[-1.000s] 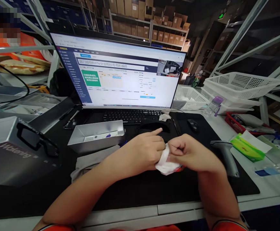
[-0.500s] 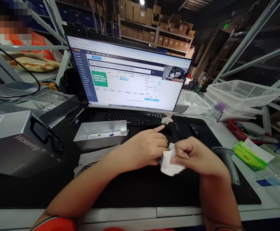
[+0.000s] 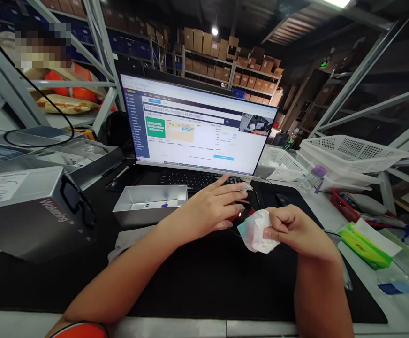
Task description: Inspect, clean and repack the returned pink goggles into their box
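Observation:
My right hand (image 3: 287, 230) is closed in a pinch around a crumpled white tissue (image 3: 262, 230). Against the tissue lies a thin see-through rounded piece (image 3: 245, 231) with a teal and pinkish tint; I cannot make out what it is. My left hand (image 3: 213, 206) is just left of it, fingers stretched and spread. By its fingertips glows a dark, red-lit shiny surface (image 3: 238, 214), mostly hidden by the hand. Behind my left wrist stands an open silver box (image 3: 130, 218) with a white slip inside.
A monitor (image 3: 190, 131) and keyboard (image 3: 176, 177) stand behind the hands. At left is a grey box (image 3: 32, 216) picturing black glasses. A grey cloth (image 3: 130, 241) lies on the black mat (image 3: 190, 291). At right are a green tissue pack (image 3: 366, 246) and white baskets (image 3: 352, 152).
My left hand's fingers have spread apart, and the red glow now shows by them. My right hand, with the tissue, has moved slightly right, baring the see-through piece. The camera view has shifted.

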`<move>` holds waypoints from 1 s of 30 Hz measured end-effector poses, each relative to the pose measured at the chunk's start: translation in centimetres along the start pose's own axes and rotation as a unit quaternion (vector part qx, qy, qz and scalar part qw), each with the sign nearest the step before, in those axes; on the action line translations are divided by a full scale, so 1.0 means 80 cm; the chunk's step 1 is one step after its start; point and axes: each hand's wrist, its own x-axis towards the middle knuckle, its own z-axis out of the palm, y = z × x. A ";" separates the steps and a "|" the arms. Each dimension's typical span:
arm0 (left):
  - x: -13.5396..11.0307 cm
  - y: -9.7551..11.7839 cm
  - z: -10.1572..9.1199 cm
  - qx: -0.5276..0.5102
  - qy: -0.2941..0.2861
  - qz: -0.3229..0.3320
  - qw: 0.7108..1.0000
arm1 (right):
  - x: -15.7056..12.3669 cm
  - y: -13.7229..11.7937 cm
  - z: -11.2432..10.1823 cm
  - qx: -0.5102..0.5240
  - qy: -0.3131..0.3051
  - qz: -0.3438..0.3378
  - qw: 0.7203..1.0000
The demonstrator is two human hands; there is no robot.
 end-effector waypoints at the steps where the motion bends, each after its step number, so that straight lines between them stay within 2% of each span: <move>1: -0.001 0.000 -0.002 0.017 0.009 -0.024 1.000 | -0.002 -0.002 0.001 -0.003 0.021 -0.009 1.000; 3: -0.003 -0.001 -0.005 0.032 0.036 -0.084 0.995 | -0.005 -0.004 0.001 -0.008 0.065 -0.038 0.997; 5: -0.008 -0.003 -0.006 -0.001 0.079 -0.165 0.983 | -0.005 -0.005 0.003 -0.037 0.134 -0.084 0.987; 6: -0.010 -0.003 -0.005 -0.036 0.108 -0.216 0.970 | -0.003 -0.004 0.005 -0.067 0.176 -0.110 0.976; 8: -0.012 -0.004 0.003 -0.138 0.173 -0.317 0.922 | 0.005 -0.001 0.015 -0.152 0.251 -0.171 0.941; 11: -0.007 0.004 0.019 -0.367 0.226 -0.383 0.817 | 0.020 0.003 0.037 -0.269 0.289 -0.271 0.878; 12: -0.002 0.010 0.023 -0.451 0.223 -0.390 0.772 | 0.025 0.004 0.045 -0.296 0.286 -0.301 0.860; 14: 0.008 0.022 0.029 -0.590 0.217 -0.410 0.661 | 0.034 0.004 0.060 -0.337 0.274 -0.347 0.832; 16: 0.017 0.033 0.031 -0.666 0.247 -0.434 0.553 | 0.039 0.002 0.072 -0.365 0.265 -0.376 0.809; 17: 0.021 0.038 0.031 -0.683 0.274 -0.443 0.511 | 0.041 0.001 0.076 -0.375 0.259 -0.385 0.802; 19: 0.026 0.042 0.030 -0.693 0.326 -0.450 0.459 | 0.041 0.000 0.078 -0.379 0.240 -0.392 0.803; 20: 0.027 0.042 0.030 -0.694 0.343 -0.447 0.447 | 0.040 0.000 0.077 -0.371 0.228 -0.390 0.811; 22: 0.026 0.039 0.028 -0.697 0.359 -0.436 0.442 | 0.036 0.002 0.066 -0.332 0.224 -0.371 0.838; 24: 0.025 0.037 0.027 -0.696 0.359 -0.424 0.454 | 0.030 0.006 0.050 -0.279 0.269 -0.333 0.860; 27: 0.025 0.037 0.026 -0.697 0.325 -0.408 0.492 | 0.025 0.011 0.029 -0.258 0.343 -0.306 0.850; 28: 0.025 0.038 0.027 -0.695 0.308 -0.402 0.510 | 0.026 0.011 0.026 -0.271 0.340 -0.318 0.843; 30: 0.025 0.042 0.030 -0.679 0.272 -0.396 0.555 | 0.031 0.010 0.028 -0.311 0.292 -0.353 0.833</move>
